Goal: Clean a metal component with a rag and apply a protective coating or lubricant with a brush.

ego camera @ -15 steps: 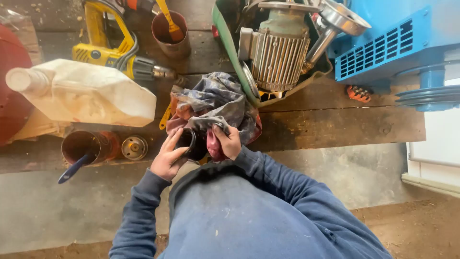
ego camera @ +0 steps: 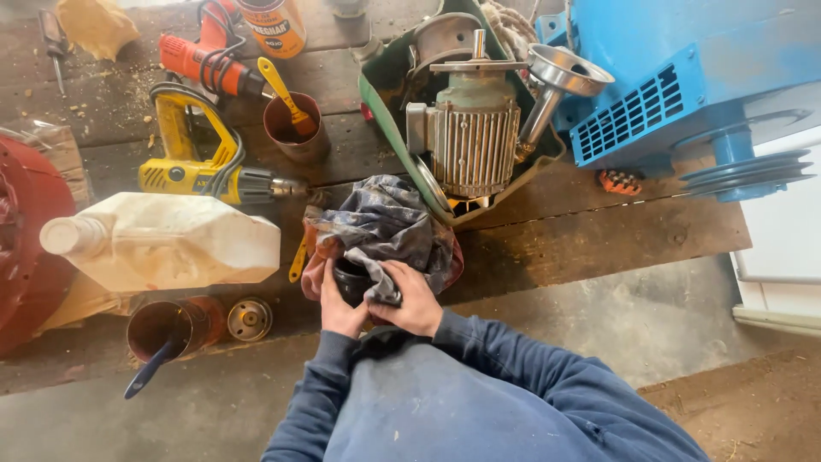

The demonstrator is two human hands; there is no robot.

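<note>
A head camera is looking down over a person's blue sleeves at cluttered wooden planks, and the things are running left to right. At far left a red rounded housing (ego camera: 26, 248) is sitting at the edge, and beside it a white plastic jug (ego camera: 162, 244) is lying on its side. Below the jug a rusty tin (ego camera: 175, 328) is holding a blue-handled tool. Above the jug a yellow drill (ego camera: 205, 171) and an orange power tool (ego camera: 209, 60) are lying together, with a brown cup (ego camera: 295, 128) holding a yellow-handled brush. In the middle, the left hand (ego camera: 339, 308) is cupping a small black cylindrical part (ego camera: 352, 278) from its left side, fingers curled around it. The right hand (ego camera: 415, 299) is closing on a fold of the dirty grey rag (ego camera: 389, 227) and pressing it over the part's top. This is looking like the wiping step; the next move is probably calling for turning the part inside the cloth while the left hand is steadying it. Further right a ribbed electric motor (ego camera: 470, 145) is standing in a green tray (ego camera: 380, 94), with a metal funnel (ego camera: 560, 77) leaning beside it, then a blue machine (ego camera: 684, 77). Compared with half a second earlier, the hands are gripping as before, and the camera is tilting to show more of the planks above.
</note>
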